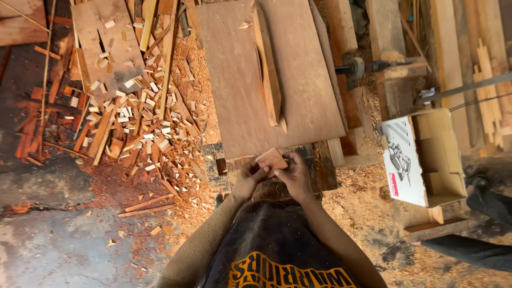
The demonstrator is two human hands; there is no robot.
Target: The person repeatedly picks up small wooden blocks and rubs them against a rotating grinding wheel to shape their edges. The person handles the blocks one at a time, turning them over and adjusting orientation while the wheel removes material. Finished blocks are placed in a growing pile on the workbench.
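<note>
Hands met at the near edge of a dark, worn bench (320,170). The left hand (248,180) and right hand (295,177) both closed on a small wood block (271,159), its pale reddish face tilted up between the fingertips. The block sat just above that near edge, and its underside and the fingers behind it were hidden. Whether any tool lay beneath the hands could not be told.

On the far part of the bench rested a wide board (250,90), with a narrow strip (268,69) lying lengthwise on it. The board's far end was cut off by the top of the frame.

Left of the bench, the floor (58,240) carried a heap of offcuts (133,122) and sawdust; single pieces in the heap were too small to tell apart. Beyond the board's right edge lay a drill (362,68), partly buried among timber, its body hard to make out.

Right of the bench stood an open cardboard box (426,160), flap raised, its inside in shadow. At the right frame edge a dark sleeve (485,205) of another person showed, the rest cut off.
</note>
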